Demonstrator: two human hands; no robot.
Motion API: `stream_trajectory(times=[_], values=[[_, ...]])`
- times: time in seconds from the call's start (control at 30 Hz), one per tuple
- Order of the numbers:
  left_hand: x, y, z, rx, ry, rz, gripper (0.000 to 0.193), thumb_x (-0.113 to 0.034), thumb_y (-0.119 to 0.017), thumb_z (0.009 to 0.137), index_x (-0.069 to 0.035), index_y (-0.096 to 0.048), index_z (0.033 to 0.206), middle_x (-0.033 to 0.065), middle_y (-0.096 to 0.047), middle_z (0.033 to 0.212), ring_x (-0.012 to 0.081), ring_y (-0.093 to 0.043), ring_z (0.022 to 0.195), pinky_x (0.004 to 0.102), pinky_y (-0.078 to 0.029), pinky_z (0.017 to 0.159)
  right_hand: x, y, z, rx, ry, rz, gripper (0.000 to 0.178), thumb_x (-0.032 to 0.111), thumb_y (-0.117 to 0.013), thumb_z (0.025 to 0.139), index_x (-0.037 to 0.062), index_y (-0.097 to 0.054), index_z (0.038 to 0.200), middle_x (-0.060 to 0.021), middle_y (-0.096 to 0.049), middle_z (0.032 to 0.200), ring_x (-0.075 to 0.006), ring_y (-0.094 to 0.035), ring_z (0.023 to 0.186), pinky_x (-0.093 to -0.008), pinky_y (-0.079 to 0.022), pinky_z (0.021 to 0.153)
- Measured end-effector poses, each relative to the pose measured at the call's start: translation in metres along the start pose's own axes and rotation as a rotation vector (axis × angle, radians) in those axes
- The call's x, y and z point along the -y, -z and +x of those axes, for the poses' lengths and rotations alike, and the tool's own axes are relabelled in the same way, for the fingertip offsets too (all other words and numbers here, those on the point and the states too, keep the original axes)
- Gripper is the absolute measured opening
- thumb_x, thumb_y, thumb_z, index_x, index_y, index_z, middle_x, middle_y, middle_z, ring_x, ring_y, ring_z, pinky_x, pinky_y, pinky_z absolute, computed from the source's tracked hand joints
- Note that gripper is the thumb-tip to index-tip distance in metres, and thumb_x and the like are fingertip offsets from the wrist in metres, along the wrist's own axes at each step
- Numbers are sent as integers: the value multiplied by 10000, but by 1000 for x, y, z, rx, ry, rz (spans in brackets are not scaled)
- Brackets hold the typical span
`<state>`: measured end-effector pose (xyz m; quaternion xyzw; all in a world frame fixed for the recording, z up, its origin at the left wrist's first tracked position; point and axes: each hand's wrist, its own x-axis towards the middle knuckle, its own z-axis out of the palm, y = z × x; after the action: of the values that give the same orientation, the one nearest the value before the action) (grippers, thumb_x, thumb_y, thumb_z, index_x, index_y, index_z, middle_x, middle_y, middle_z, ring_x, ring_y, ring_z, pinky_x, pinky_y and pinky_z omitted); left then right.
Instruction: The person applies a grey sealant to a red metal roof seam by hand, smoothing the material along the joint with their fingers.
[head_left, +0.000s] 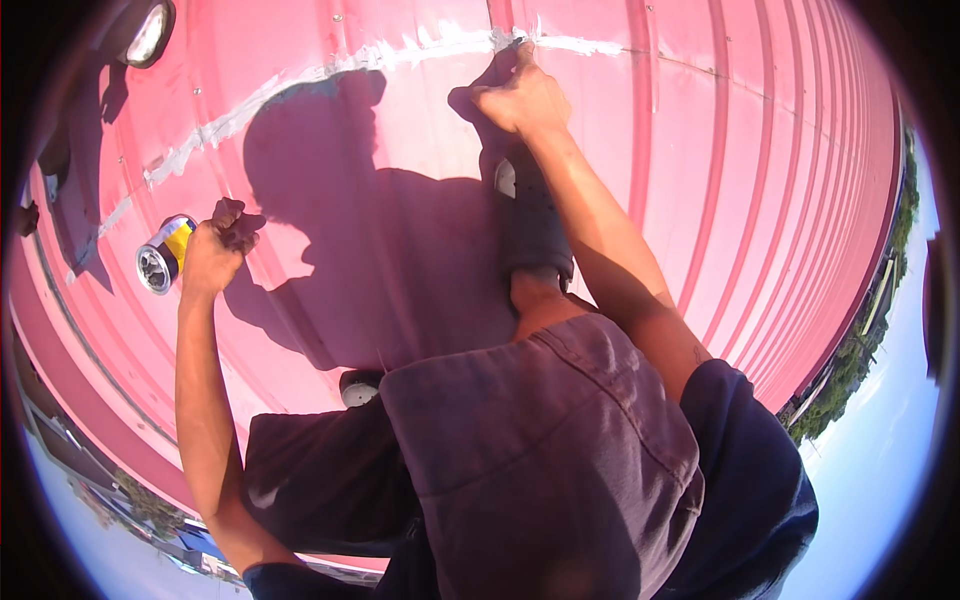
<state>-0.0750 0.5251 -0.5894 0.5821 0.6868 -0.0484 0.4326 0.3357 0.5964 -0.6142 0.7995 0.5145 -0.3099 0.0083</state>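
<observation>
At the far left, my left hand (216,255) is closed at the side of a small metal can (163,256) with a yellow and dark label. The can is tilted, its round silver-rimmed end showing; how the fingers grip it is partly hidden. My right hand (525,95) reaches forward to a band of white coating (405,50) smeared along a roof seam. Its fingers are pressed together at the band; whatever they hold is hidden or too small to name. The band runs from the left up to the top middle, with ragged edges.
I crouch on a pink ribbed metal roof (690,150); my dark clog (535,225) is just below my right hand. My shadow covers the middle. A round dark-and-white object (150,35) is at the top left. Trees (845,385) and sky lie beyond the right roof edge.
</observation>
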Motion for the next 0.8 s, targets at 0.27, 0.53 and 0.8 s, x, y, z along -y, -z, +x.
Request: stream_trajectory(times=[0.27,0.53,0.8], values=[[2,0,8,-6,-1,46,471,-61,-696,812,85,-583,1245,113,-728,1087,203,-693,1007,299,-504,907,19,-5,-6,74,-10,-193,1030,408,-625,699,-15,-178,1525,-203,-692,1102,-327,-671,1043,-410,-517,883],[20,-5,13,-12,-34,51,484,-63,-699,804,54,-590,1261,131,-731,1060,212,-702,981,309,-514,884,19,-9,-6,73,25,-156,981,395,-619,725,100,-181,1552,-156,-697,1121,-328,-667,1044,-408,-521,881],[33,-4,-2,-94,26,98,474,-80,-722,795,61,-604,1232,136,-737,1023,206,-710,931,298,-520,856,8,-14,-26,52,84,-77,916,379,-611,752,131,-231,1548,-150,-721,1015,-340,-674,994,-418,-525,891]])
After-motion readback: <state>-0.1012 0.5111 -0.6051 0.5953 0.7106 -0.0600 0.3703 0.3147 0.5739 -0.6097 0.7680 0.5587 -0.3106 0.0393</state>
